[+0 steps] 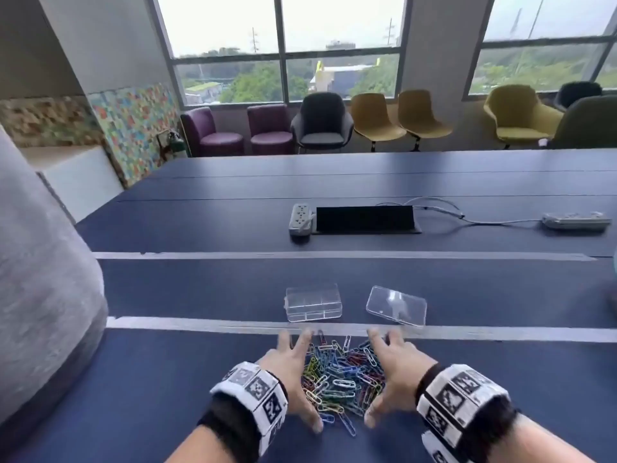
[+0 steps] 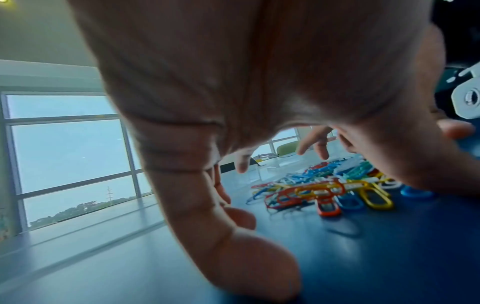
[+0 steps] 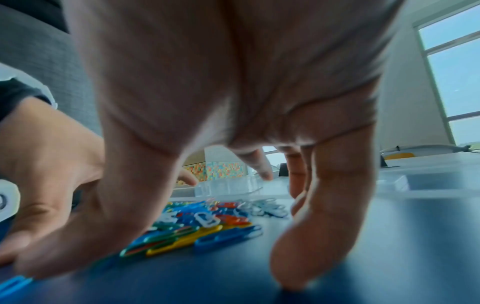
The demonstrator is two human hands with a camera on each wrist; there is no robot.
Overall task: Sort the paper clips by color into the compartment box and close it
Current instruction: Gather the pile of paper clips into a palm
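Note:
A heap of paper clips in blue, yellow, green, red and white lies on the dark blue table near its front edge. My left hand rests spread at the heap's left side and my right hand at its right side, fingers straight, tips on the table. Neither hand holds a clip. The clear compartment box stands open just beyond the heap, and its loose clear lid lies flat to the right of it. The clips also show in the left wrist view and the clips in the right wrist view.
A grey sleeve of another person fills the left edge. Farther back lie a power strip, a black cable hatch and a second power strip with a cable. Strips of pale tape cross the table. Chairs line the windows.

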